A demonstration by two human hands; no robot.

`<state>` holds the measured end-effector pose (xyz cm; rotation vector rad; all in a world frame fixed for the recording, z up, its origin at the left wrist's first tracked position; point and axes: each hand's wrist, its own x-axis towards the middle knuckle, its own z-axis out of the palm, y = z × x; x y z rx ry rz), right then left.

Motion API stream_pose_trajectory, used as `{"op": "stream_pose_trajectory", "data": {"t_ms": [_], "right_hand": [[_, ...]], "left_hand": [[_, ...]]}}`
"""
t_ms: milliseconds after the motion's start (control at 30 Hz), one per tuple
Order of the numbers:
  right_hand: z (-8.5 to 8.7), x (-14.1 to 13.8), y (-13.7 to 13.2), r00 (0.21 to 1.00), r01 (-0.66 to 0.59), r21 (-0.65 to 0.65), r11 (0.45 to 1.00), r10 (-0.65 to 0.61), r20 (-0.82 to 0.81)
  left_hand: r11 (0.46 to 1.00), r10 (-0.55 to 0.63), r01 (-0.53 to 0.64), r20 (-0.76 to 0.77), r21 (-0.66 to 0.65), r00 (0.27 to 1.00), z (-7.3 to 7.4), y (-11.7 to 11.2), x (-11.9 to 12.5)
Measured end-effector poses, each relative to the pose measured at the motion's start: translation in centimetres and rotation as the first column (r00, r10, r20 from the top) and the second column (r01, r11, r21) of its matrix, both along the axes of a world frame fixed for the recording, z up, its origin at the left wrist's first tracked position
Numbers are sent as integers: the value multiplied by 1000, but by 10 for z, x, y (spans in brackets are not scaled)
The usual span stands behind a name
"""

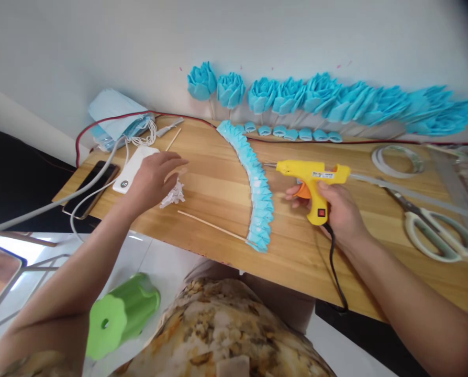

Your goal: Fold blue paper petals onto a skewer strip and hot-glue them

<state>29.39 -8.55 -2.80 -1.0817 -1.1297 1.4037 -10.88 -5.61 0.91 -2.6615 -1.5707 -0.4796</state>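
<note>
My right hand (336, 204) grips a yellow hot glue gun (310, 178), its fingers by the orange trigger and its nozzle aimed left. A clear glue stick (379, 183) juts from the back of the gun. Just left of the nozzle, a curved strip of pleated light-blue material (259, 191) lies on the table. One end of a thin wooden stick (212, 225) rests at the strip's near end. My left hand (157, 175) hovers over a small heap of white scraps (174, 195), fingers stretched out and apart.
Blue flowers on sticks (273, 97) lean along the wall, with small blue rolls (291, 133) before them. Scissors (434, 230) and a tape roll (397, 159) lie right. A white power bank (135, 167), phone (92, 188) and face masks (118, 115) are left. A green stool (124, 314) is below.
</note>
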Motion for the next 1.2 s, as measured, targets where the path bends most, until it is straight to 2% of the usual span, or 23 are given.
{"op": "stream_pose_trajectory", "data": {"t_ms": [133, 267, 400, 533, 633, 767, 967, 1100, 1200], "right_hand": [[1, -2, 1, 1000, 17, 0, 1000, -17, 3], [0, -2, 2, 1000, 9, 12, 1000, -9, -11], [-2, 0, 3, 999, -5, 21, 1000, 5, -32], [-3, -2, 4, 997, 40, 12, 999, -39, -63], [-2, -3, 4, 997, 43, 4, 999, -42, -61], [-1, -4, 4, 998, 40, 23, 999, -40, -39], [-1, -5, 4, 998, 49, 12, 999, -48, -48], [-1, -5, 4, 998, 37, 25, 999, -36, -59], [0, -5, 4, 997, 32, 22, 999, -31, -65]], "left_hand": [[998, -17, 16, -9, -64, 1000, -13, -17, 1], [993, 5, -8, -30, -114, 1000, -21, -24, -2], [997, 73, -70, 76, -46, 994, -13, -28, -10], [987, 139, -154, 235, 50, 962, 0, -41, -17], [972, 193, -222, 291, 71, 937, 1, -51, -21], [968, 228, -244, 196, 64, 954, -4, -62, -28], [977, 214, -214, 3, 12, 977, -10, -78, -31], [970, 229, -229, 7, 81, 973, -11, -84, -24], [971, 197, -199, 27, 132, 980, -10, -83, -20]]}}
